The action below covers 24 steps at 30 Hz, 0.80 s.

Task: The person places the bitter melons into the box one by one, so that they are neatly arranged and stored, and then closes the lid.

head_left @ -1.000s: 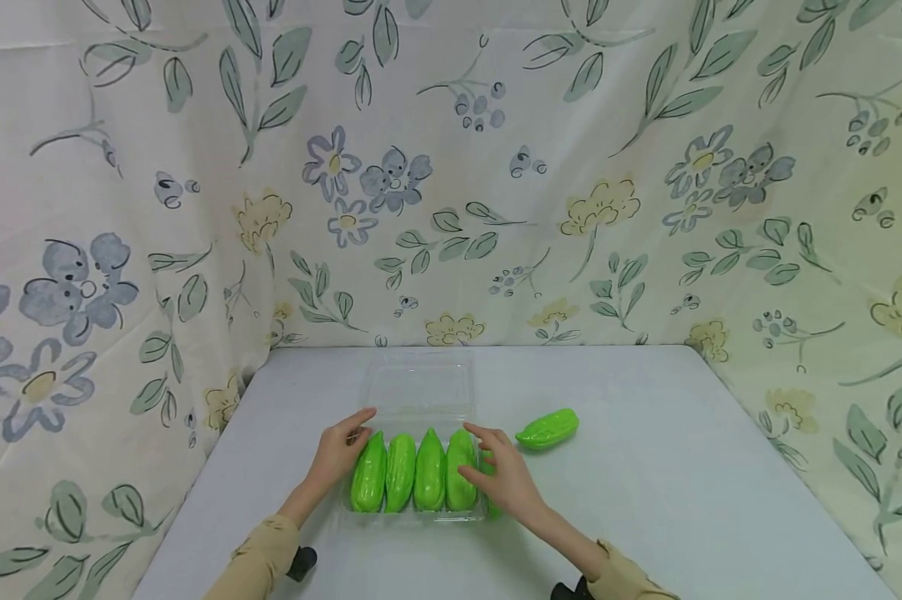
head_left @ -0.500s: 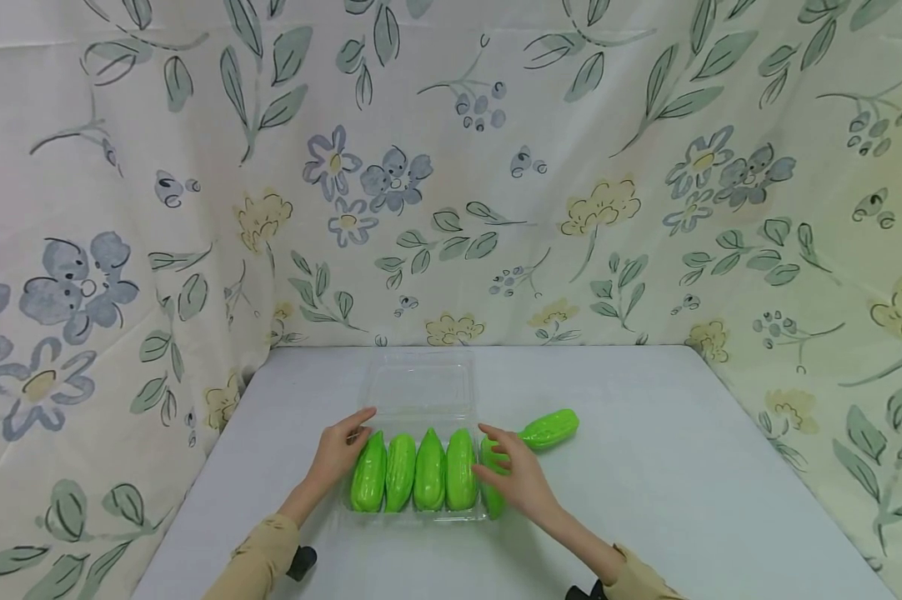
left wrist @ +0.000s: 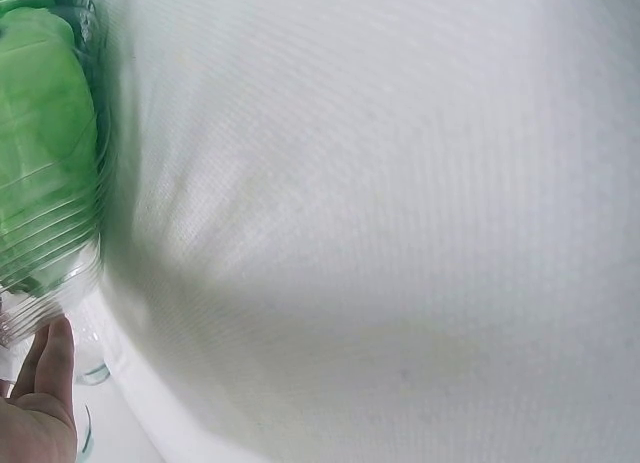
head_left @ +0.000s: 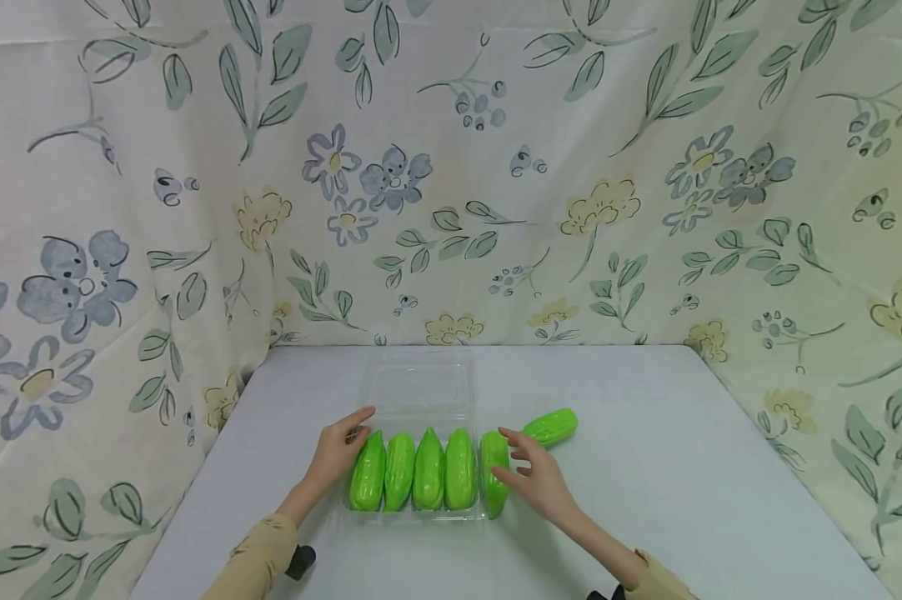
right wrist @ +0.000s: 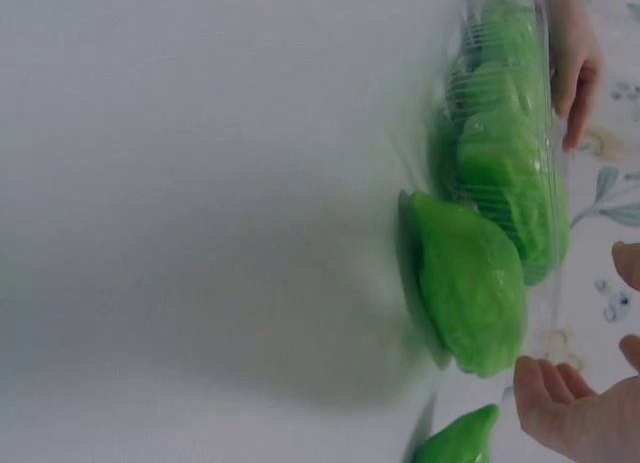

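Observation:
My left hand (head_left: 336,450) rests at the left wall of a clear plastic clamshell box (head_left: 413,516), its extended fingers (left wrist: 55,368) touching the box corner in the left wrist view. Several bright green, glossy, ridged gourds lie side by side in the box; the rightmost is one gourd (head_left: 461,471). Just outside the right wall lies a loose gourd (head_left: 493,450). My right hand (head_left: 541,479) hovers beside it with fingers spread and nothing in them, thumb overlapping it in the head view. In the right wrist view those fingertips (right wrist: 530,373) are close to its end.
The box's transparent lid (head_left: 418,385) lies folded back behind it. A second loose gourd (head_left: 552,427) lies further back to the right. The white table (head_left: 684,467) is backed and flanked by a floral curtain (head_left: 451,167).
My right hand has moved right, from over the box's right edge past the loose gourd beside it, which now shows more fully. The left hand has stayed in place.

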Each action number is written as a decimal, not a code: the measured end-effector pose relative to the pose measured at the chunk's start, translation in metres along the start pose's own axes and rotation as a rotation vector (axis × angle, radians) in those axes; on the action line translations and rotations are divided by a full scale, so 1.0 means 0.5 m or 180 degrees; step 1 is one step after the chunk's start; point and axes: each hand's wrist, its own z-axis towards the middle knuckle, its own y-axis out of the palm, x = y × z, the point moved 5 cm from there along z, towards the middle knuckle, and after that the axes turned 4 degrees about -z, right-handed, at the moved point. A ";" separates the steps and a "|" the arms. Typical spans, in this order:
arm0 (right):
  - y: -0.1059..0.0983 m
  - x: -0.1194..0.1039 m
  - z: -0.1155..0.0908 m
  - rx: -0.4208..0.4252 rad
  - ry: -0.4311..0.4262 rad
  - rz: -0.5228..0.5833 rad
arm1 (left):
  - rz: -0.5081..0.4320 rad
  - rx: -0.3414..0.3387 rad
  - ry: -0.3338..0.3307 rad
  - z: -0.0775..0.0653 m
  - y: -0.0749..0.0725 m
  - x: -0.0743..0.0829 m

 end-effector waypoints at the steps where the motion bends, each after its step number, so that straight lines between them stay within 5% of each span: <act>1: -0.002 0.003 0.000 -0.0002 0.0029 0.0019 | 0.0008 0.0005 0.0007 0.000 0.000 0.000; 13: -0.020 0.032 -0.004 -0.0028 0.0323 0.0102 | 0.0017 -0.0044 -0.0088 0.001 0.001 0.000; 24: 0.000 0.060 -0.001 -0.0312 0.0712 0.0057 | 0.0028 -0.0071 -0.0135 0.001 0.002 -0.005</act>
